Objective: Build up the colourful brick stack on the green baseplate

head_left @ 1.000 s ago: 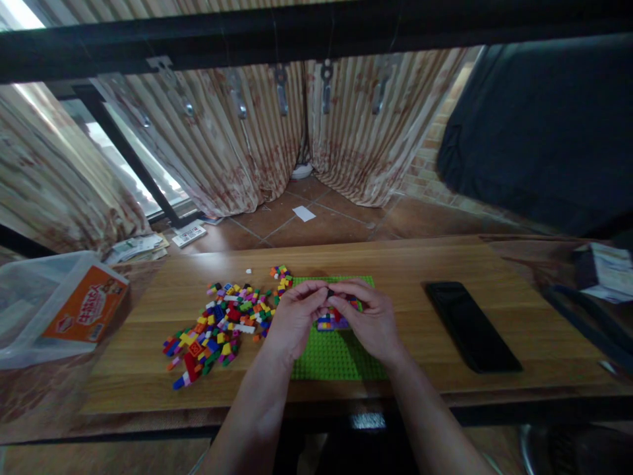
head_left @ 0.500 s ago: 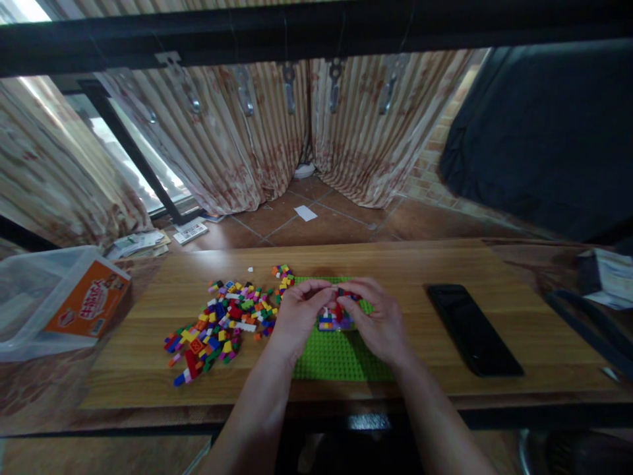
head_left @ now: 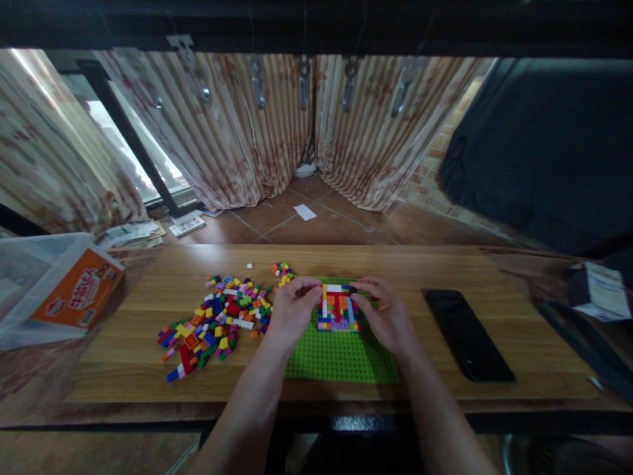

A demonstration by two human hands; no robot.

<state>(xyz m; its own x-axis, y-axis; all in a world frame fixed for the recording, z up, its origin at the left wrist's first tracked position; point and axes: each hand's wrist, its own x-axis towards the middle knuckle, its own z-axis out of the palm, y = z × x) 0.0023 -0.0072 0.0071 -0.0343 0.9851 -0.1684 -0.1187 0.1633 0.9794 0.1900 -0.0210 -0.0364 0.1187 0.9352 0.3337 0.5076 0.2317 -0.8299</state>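
A flat build of small coloured toy bricks (head_left: pixel 339 310), with red, orange, white, light blue and purple pieces, sits on the upper part of a green studded baseplate (head_left: pixel 341 363). At its upper left corner is my left hand (head_left: pixel 291 309), thumb and index finger pinched together; whatever they hold is too small to make out. My right hand (head_left: pixel 383 310) is at the upper right corner, thumb and index finger apart on either side of a dark blue brick's end. Whether those fingertips touch the build cannot be seen clearly.
Loose mixed bricks (head_left: pixel 217 323) lie in a heap on the wooden table (head_left: pixel 138 356) left of the baseplate. A black phone (head_left: pixel 467 335) rests on the right. Beyond the table's left end is a clear plastic box (head_left: pixel 44 264) with an orange label.
My hands have drawn apart to the two sides of the build, uncovering its middle. The whole view has shifted slightly.
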